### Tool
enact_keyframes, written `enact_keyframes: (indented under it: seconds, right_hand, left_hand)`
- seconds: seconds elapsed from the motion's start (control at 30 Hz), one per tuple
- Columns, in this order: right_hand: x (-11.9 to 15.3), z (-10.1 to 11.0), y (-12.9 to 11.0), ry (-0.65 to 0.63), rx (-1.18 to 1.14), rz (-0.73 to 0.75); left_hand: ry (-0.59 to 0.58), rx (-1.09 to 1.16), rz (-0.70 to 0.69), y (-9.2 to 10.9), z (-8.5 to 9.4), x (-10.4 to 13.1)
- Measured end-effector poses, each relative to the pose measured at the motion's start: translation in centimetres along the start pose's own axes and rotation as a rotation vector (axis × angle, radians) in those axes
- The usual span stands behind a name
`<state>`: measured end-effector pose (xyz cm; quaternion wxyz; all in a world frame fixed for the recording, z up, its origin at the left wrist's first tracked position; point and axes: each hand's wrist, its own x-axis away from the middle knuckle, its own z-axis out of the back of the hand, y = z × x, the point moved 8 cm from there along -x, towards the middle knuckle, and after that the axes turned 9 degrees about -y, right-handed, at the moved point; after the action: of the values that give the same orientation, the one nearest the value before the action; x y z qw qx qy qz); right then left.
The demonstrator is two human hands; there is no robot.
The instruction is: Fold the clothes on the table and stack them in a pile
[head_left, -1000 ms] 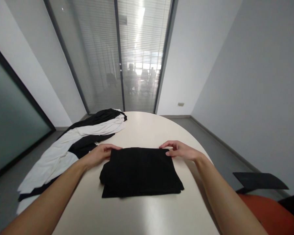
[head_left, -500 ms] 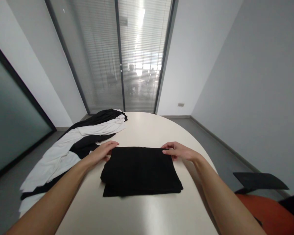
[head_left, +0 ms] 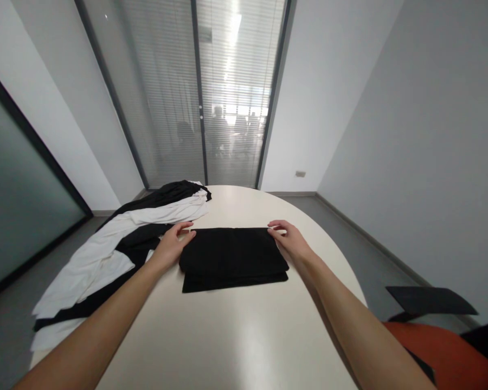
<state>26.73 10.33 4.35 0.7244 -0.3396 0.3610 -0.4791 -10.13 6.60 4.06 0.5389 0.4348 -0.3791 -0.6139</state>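
A folded black cloth, perhaps a garment, lies flat on the pale table, its layers slightly offset along the near edge. At its far left corner is my left hand, thumb tip against the fabric and index finger stretched out beyond the edge. My right hand is at the far right corner in much the same pose, with a gap between thumb and index finger. Both hands look open, touching the cloth lightly at most. The other fingers are partly hidden.
A loose heap of black and white garments covers the table's left side and hangs over its edge. An orange chair with a black armrest stands at the lower right. Behind the table are glass panels with blinds.
The folded black cloth has moved away from me and looks smaller. Both hands have moved forward with it, and their thumbs and index fingers now stand apart at the far corners.
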Motion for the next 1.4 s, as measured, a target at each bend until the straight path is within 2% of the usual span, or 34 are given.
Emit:
enact_keyframes:
  seconds: [0.07,0.1,0.2,0.3,0.37,0.47,0.57,0.63,0.73,0.8,0.9,0.97,1.1,1.3,1.4]
  right_hand:
    - [0.9,0.6,-2.6,0.010,0.100,0.125]
    - [1.4,0.5,-4.0,-0.038,0.129,0.190]
    - [3.1,-1.4,-7.3,-0.316,0.165,0.327]
    - [4.2,-3.5,-8.3,-0.537,0.206,0.325]
    - [4.3,-4.4,-8.2,-0.594,0.254,0.304]
    - [4.2,-4.4,-8.4,-0.596,0.278,0.286]
    - [4.1,-3.3,-8.8,-0.548,0.207,0.261]
    - [4.3,-3.0,-8.8,-0.578,0.164,0.215]
    - [4.8,-3.7,-7.3,-0.730,0.137,0.056]
    - [4.7,-3.6,-6.1,-0.735,0.129,-0.040]
    - [3.7,-1.6,-4.8,-0.528,0.143,-0.064]
    - [3.4,-0.5,-3.9,-0.443,0.108,-0.088]
    - [3.9,-1.0,-2.6,-0.562,-0.082,-0.198]
    - [4.1,-1.6,-3.1,-0.635,-0.182,-0.149]
    - [4.1,-1.5,-2.8,-0.643,-0.260,-0.177]
  left_hand:
    - [-0.019,-0.116,-0.013,1.0,0.3,1.2]
    - [-0.068,-0.155,-0.003,1.4,0.2,1.7]
    - [-0.210,-0.217,-0.027,2.5,-0.6,2.9]
    - [-0.257,-0.204,-0.071,2.7,-0.8,3.0]
    - [-0.276,-0.141,-0.094,2.6,-0.8,2.8]
    - [-0.265,-0.009,-0.124,2.7,-0.3,2.6]
    - [-0.278,0.076,-0.118,3.0,-0.2,2.8]
    - [-0.397,0.031,-0.041,2.5,-1.2,3.2]
    - [-0.565,-0.088,0.095,1.3,-2.7,3.9]
    - [-0.550,-0.138,0.123,1.1,-2.6,4.1]
    - [-0.498,-0.214,0.229,0.2,-2.1,4.2]
    - [-0.497,-0.217,0.281,-0.4,-2.0,4.2]
    - [-0.473,-0.048,0.172,0.4,-2.0,3.9]
    - [-0.446,0.189,0.155,2.7,-1.9,4.4]
    - [-0.582,0.180,0.198,2.7,-2.9,5.2]
